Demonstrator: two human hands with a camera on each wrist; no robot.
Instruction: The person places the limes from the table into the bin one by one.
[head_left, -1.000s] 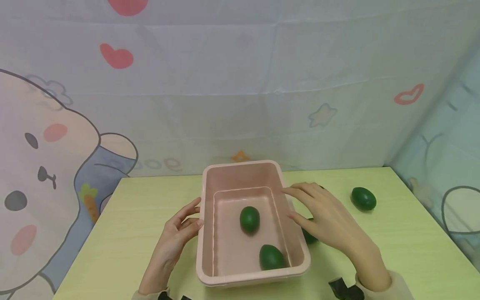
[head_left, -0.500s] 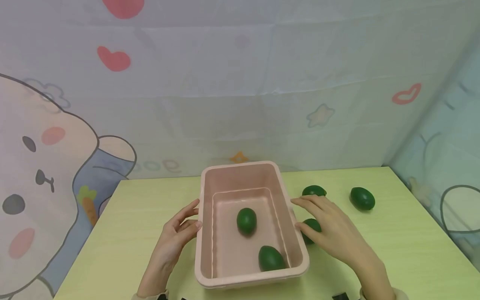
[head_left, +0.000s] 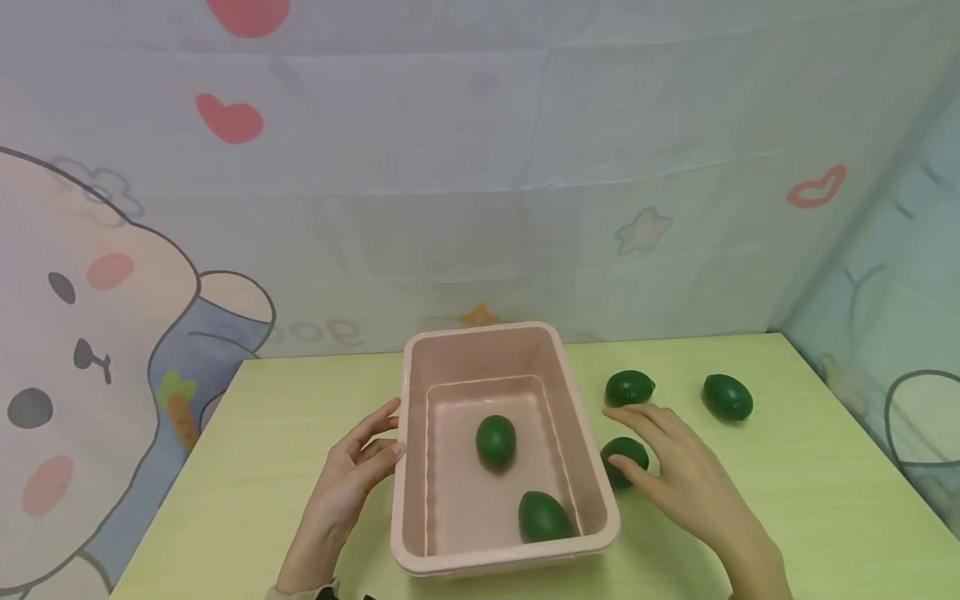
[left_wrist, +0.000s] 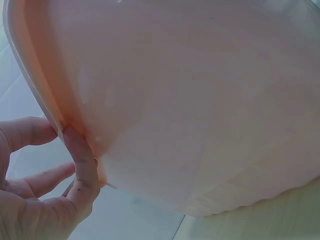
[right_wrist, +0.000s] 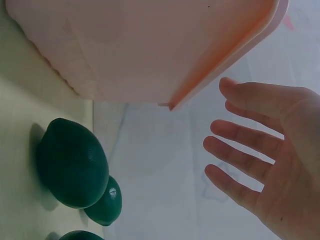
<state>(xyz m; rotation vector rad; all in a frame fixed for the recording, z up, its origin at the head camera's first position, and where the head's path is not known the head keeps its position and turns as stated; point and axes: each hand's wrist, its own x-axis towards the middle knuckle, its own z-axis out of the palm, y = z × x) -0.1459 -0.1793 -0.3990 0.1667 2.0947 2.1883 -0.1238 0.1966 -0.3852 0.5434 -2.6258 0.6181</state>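
Observation:
A pale pink rectangular plastic bin [head_left: 506, 557] stands on the table in the head view. Inside it lie two smooth dark green lime-like fruits, one mid-floor [head_left: 496, 442] and one in the near right corner [head_left: 544, 517]. At the bin's left rim, my left hand [head_left: 341, 475] pinches the lip between thumb and fingers, as the left wrist view [left_wrist: 55, 200] shows. My right hand [head_left: 686, 475] hovers off the right side with its fingers apart and loosely bent, holding nothing. It partly overlaps a green fruit [head_left: 628, 458] beside the bin; in the right wrist view, air shows between fingertips and rim.
Two more green fruits lie on the light yellow-green table [head_left: 810, 500]: one just beyond my right hand [head_left: 628, 388], another farther right [head_left: 727, 397]. A printed cloth backdrop [head_left: 450, 208] rises behind the table's far edge, with another panel on the right.
My right hand has drawn back rightward and slightly toward me from the bin's right rim, uncovering a fruit behind it. The left hand and the bin stay about where they were.

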